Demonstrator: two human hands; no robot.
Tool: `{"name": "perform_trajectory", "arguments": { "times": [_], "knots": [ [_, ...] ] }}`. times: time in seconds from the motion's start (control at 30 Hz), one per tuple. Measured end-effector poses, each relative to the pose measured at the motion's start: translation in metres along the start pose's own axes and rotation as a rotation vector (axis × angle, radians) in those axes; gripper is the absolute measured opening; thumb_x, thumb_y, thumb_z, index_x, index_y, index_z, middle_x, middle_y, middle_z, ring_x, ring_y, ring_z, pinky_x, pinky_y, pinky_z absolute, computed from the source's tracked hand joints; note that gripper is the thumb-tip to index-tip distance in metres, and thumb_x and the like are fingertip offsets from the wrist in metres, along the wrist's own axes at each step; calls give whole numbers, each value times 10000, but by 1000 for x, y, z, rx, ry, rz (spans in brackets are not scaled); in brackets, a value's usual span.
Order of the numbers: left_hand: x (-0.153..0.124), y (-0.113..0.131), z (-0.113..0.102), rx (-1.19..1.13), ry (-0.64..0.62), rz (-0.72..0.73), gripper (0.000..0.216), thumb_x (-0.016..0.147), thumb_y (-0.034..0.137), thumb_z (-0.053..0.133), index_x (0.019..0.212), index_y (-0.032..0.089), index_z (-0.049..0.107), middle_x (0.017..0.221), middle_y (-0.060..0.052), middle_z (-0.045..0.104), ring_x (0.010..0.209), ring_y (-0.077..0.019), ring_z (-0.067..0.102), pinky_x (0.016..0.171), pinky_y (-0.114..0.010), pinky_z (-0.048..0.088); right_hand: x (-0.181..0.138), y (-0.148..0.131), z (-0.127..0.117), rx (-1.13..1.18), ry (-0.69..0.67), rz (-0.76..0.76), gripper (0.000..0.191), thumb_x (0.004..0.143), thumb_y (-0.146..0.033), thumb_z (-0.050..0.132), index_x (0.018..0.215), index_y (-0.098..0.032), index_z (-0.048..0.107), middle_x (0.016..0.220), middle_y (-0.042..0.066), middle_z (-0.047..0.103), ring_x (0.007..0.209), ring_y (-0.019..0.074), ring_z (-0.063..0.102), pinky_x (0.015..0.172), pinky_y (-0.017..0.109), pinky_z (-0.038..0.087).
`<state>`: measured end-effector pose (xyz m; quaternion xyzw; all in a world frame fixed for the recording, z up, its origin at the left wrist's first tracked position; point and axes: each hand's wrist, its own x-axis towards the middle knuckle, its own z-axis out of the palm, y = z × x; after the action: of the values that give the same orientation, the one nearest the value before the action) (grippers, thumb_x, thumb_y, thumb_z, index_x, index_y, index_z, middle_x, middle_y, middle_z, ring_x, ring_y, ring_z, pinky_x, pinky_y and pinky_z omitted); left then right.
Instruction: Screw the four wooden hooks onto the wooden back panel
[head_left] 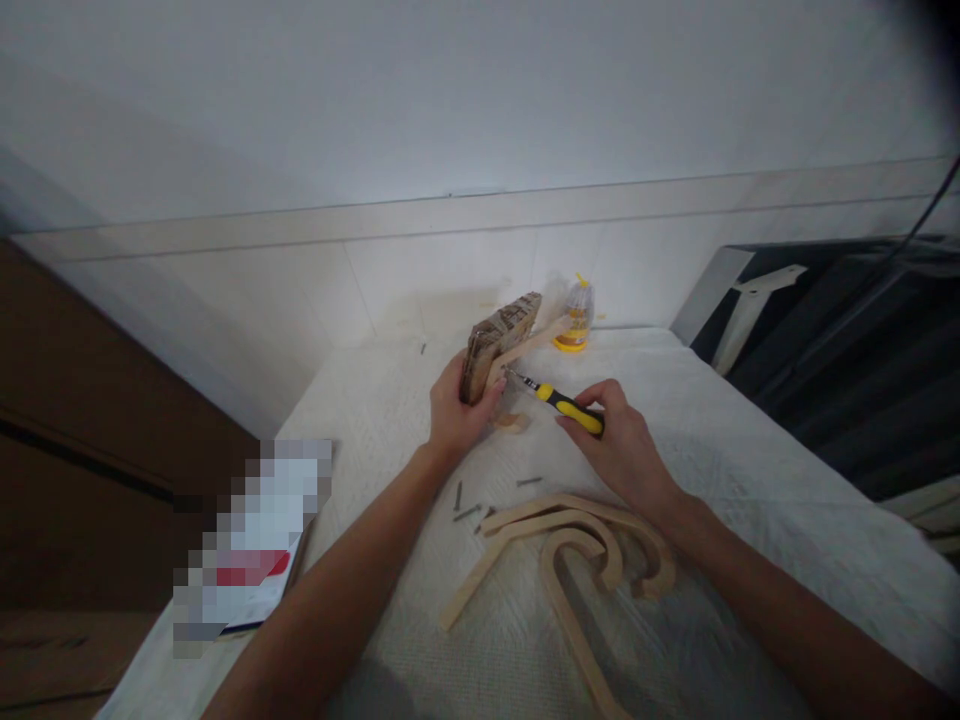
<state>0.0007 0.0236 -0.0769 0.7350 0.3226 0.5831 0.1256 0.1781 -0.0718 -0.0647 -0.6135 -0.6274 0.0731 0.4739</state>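
Note:
My left hand (455,412) grips a brown block (504,328) with a rough, patterned face, holding it tilted above the table. Against the block lies a pale wooden hook piece (534,342), its curved end hanging below my thumb. The fingers of my right hand (628,452) are wrapped round the handle of a yellow and black screwdriver (568,406). Its metal tip points at the hook piece beside my left thumb; whether a screw sits there is too small to tell. Nearer me, several loose screws (466,513) and more curved wooden hooks (570,540) lie on the cloth.
A white cloth (390,420) covers the table. Near the wall stands a yellow-capped bottle (575,318). A partly blurred flat item (262,560) lies at the left edge. Dark panels with a white bracket (750,310) lean at the right, and brown furniture (97,450) stands left.

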Motion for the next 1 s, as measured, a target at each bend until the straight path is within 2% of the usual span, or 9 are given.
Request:
{"name": "perform_trajectory", "arguments": {
  "times": [0.1,0.23,0.43,0.53,0.67,0.77,0.83,0.9,1.0],
  "knots": [
    [1,0,0,4,4,-6,416,758,378,633,1101,163,539,1016,-77,661,903,-179,622,785,-296,503,0,1,-1,-34,-18,-17,209,829,-419,502,812,-211,508,712,35,624,604,174,564,557,290,415],
    [0,0,0,29,-22,28,427,749,370,640,1113,173,538,1024,-79,659,920,-187,622,805,-311,502,2,5,-1,-72,-80,-70,349,904,-435,334,682,-217,491,638,37,570,597,176,531,587,312,409],
    [0,-2,0,26,-3,35,439,756,363,633,1127,156,525,1030,-92,659,923,-188,624,814,-310,499,2,3,0,53,12,33,232,738,-381,599,818,-218,455,728,19,585,659,181,578,588,293,439],
    [0,-2,0,11,-1,10,442,757,378,630,1127,162,522,1031,-88,661,922,-184,625,814,-306,499,1,3,0,1,-34,50,157,777,-359,548,779,-215,485,677,15,581,601,173,538,562,292,401],
    [-1,-2,1,17,-8,2,455,754,392,631,1132,162,521,1038,-86,655,936,-185,618,821,-305,493,0,2,1,-14,-153,6,277,877,-394,376,727,-211,519,653,34,586,614,184,544,592,311,402],
    [0,-1,1,9,3,-7,451,757,387,632,1132,159,527,1029,-81,655,924,-180,620,816,-295,492,-2,1,4,22,-91,30,206,803,-398,509,866,-204,487,783,55,615,704,197,583,611,304,431],
    [0,-1,1,7,15,-11,439,760,378,632,1124,154,529,1023,-80,658,916,-176,622,809,-290,495,-3,0,5,33,-45,79,252,738,-357,588,885,-207,448,787,49,609,700,199,588,599,299,436],
    [0,-2,1,11,18,1,433,758,370,635,1116,152,529,1023,-82,662,912,-176,625,798,-289,502,-2,2,6,30,-18,102,200,751,-341,570,842,-211,447,741,37,596,653,191,573,586,303,432],
    [0,-3,2,14,22,34,430,751,360,641,1111,153,529,1015,-81,669,898,-173,630,779,-284,511,-1,5,5,-2,-18,20,173,821,-375,490,815,-203,504,771,61,602,686,200,562,636,334,443]
  ]
}}
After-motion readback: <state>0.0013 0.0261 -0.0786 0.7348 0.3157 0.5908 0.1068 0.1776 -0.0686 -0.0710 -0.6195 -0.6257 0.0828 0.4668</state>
